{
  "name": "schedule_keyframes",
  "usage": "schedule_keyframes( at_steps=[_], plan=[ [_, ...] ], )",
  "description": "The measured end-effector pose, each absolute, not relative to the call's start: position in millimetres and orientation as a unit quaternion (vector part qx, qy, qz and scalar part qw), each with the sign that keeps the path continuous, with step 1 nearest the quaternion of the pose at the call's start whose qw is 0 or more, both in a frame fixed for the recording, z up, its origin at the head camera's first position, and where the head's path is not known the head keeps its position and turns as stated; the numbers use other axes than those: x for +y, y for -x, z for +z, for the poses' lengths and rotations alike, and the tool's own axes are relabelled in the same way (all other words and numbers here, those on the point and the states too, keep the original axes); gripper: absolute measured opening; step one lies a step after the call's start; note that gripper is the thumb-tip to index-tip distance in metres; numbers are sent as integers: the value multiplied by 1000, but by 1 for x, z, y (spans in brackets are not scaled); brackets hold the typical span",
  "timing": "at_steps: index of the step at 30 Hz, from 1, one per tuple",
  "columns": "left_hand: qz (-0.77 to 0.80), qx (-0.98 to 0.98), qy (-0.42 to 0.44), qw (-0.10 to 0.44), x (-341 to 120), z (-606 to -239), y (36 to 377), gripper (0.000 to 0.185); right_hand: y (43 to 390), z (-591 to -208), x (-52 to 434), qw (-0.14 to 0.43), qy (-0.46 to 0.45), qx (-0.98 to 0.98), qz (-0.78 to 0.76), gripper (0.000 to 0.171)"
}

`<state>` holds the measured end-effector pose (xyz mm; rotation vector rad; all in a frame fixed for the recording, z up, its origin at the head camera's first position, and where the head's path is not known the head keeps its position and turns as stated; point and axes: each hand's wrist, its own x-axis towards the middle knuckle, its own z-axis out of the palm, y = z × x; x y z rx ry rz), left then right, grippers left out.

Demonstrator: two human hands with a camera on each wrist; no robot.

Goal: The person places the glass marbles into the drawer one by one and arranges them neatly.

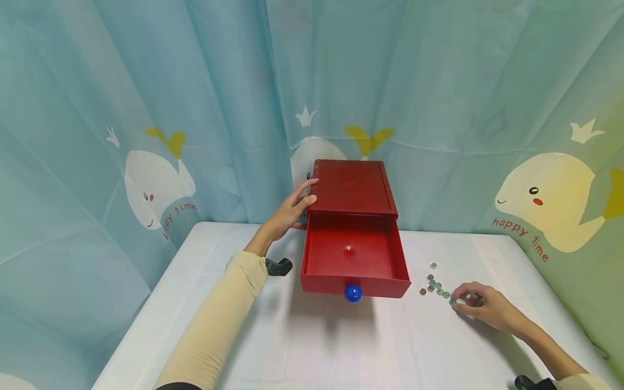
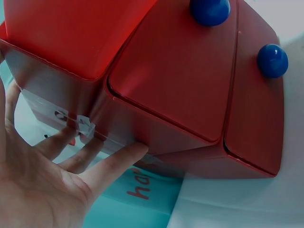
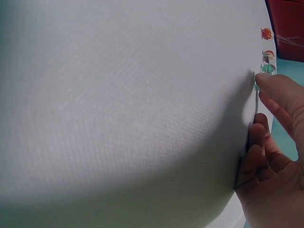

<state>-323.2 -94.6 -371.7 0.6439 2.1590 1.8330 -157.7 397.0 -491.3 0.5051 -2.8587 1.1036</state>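
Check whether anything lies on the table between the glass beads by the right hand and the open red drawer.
Nothing visible does. The beads lie on bare table just right of the open drawer; the right hand touches the nearest bead.

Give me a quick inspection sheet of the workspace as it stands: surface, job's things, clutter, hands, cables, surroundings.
Surface: white table, cloth-covered.
Job's things: red drawer box at the back; top drawer pulled open, inside looks empty, blue knob in front. Small beads scattered right of the drawer.
Clutter: nothing seen.
Hands: left hand rests open against the box's left side; right hand fingertips on the beads nearest it, grip unclear.
Cables: nothing seen.
Surroundings: blue whale-print curtain all round.
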Motion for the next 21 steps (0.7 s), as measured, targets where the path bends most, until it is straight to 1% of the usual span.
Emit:
schedule_keyframes(
  at_steps=[10,21],
  plan=[
    [625,740,-217,118,-94,-371,322,60,158,-493,398,24,-171,-922,348,17],
    [625,739,-220,119,-95,-373,323,61,158,-490,396,23,-161,-922,352,15]
  ],
)
